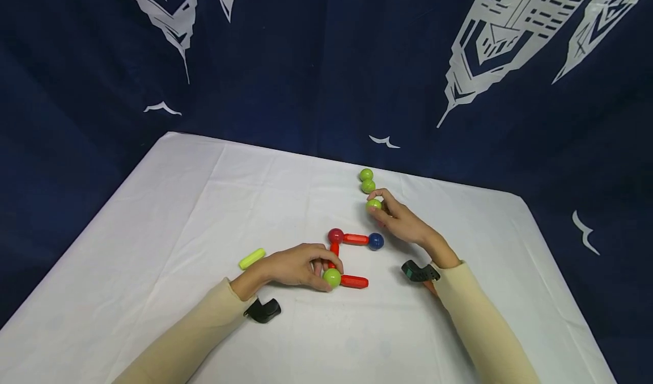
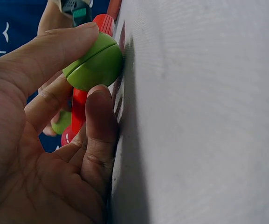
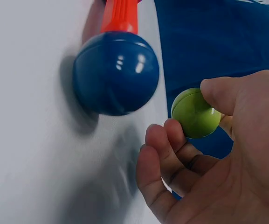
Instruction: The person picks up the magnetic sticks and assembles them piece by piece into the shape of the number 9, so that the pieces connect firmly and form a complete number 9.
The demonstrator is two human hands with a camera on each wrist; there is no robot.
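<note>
My left hand [image 1: 301,266] holds a green ball [image 1: 332,278] between thumb and fingers, low against the white cloth. Red rods join this ball: one red rod [image 1: 354,282] points right, another [image 1: 334,249] runs away to a dark red ball [image 1: 335,236]. From there a further red rod [image 1: 356,239] leads to a blue ball [image 1: 376,241]. My right hand [image 1: 405,220] pinches a second green ball [image 3: 196,113] with thumb and fingertips, beyond the blue ball. In the right wrist view that ball appears raised off the table.
Two more green balls [image 1: 367,180] sit near the table's far edge, just past the right hand. A yellow-green rod [image 1: 252,258] lies beside the left wrist. The white-covered table [image 1: 245,197] ends at a dark blue curtain [image 1: 285,89] with white printed shapes.
</note>
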